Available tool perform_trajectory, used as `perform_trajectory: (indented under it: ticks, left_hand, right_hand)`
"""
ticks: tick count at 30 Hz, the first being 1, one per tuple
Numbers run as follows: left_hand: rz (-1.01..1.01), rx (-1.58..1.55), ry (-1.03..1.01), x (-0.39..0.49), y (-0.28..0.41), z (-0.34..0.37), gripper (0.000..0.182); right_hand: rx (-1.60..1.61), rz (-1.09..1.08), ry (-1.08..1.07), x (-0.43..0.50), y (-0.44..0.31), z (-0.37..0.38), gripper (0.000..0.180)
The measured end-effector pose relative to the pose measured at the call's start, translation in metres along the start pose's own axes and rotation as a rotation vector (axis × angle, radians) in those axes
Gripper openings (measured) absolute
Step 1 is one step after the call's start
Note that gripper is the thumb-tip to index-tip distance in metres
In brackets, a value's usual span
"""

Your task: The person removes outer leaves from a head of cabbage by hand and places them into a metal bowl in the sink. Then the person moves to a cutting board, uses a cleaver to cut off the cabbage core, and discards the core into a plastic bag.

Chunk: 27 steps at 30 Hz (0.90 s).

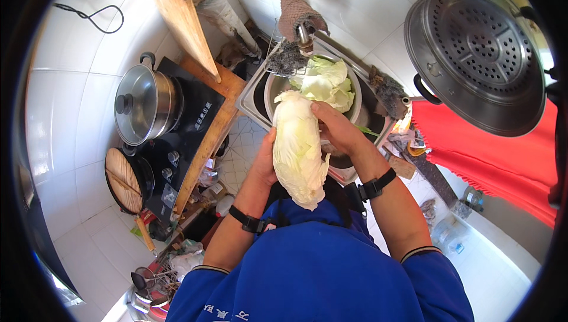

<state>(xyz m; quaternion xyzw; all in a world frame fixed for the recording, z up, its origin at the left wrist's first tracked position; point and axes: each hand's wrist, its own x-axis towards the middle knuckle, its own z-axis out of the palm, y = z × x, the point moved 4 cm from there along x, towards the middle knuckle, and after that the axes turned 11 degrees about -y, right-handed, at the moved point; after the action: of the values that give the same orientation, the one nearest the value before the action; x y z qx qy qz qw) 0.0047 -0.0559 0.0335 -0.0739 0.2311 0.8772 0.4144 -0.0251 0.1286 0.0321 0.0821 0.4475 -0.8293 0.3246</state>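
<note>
A pale Chinese cabbage head point(298, 149) is held lengthwise between both of my hands, above the near rim of the sink. Along its left side lies my left hand point(265, 158), partly hidden behind the cabbage. My right hand point(333, 124) grips its upper right side, the thumb near the top end. Just beyond, loose cabbage leaves point(326, 82) lie in a round metal basin point(357, 100) standing in the stainless steel sink point(248, 100). A faucet point(304, 40) wrapped in a brown textured cloth point(297, 13) hangs over the basin.
At left, a glass-lidded pot point(144, 104) and a pan with a wooden lid point(124, 180) sit on a black gas stove point(177, 144). A wooden cutting board point(188, 27) stands behind. A steamer pot point(479, 56) hangs upper right above a red cloth point(492, 153). Utensils point(155, 286) fill the lower left.
</note>
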Motion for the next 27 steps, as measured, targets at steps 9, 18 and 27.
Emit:
perform_trajectory:
  ticks: [9, 18, 27]
  left_hand:
    - [-0.081, 0.015, -0.011, 0.012, -0.018, 0.003, 0.07]
    - [-0.155, 0.032, 0.0, 0.02, -0.022, 0.0, 0.069]
    - [-0.232, 0.552, 0.159, 0.038, -0.019, -0.016, 0.07]
  right_hand:
    - [-0.057, -0.043, 0.168, -0.022, -0.004, -0.015, 0.045]
    - [-0.529, -0.087, 0.322, -0.015, 0.004, -0.043, 0.044]
    - [-0.761, -0.068, 0.504, -0.024, -0.003, -0.049, 0.043]
